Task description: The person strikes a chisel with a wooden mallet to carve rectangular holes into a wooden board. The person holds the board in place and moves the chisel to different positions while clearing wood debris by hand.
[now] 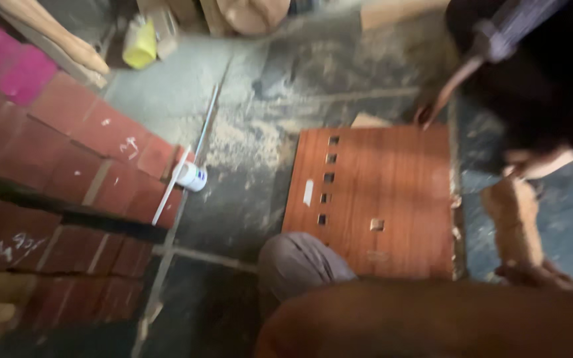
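Note:
A reddish-brown wooden board point(392, 199) with a row of small square cutouts lies flat on the dusty floor. At its right edge stands a tan, sawdust-covered wooden block point(513, 219). My right hand point(537, 275) is closed around the block's lower end, and my forearm crosses the bottom of the blurred view. My left hand is out of sight. My knee point(300, 265) in grey cloth rests at the board's near left corner. Another person in dark clothes point(538, 73) crouches at the upper right, with a hand point(426, 114) on the board's far edge.
Stacked red-brown panels point(67, 179) with chalk marks fill the left side. Against them lie a thin metal strip point(182, 174) and a small white container point(191, 176). A yellow container point(139, 44) and wood scraps sit at the back. Sawdust covers the floor.

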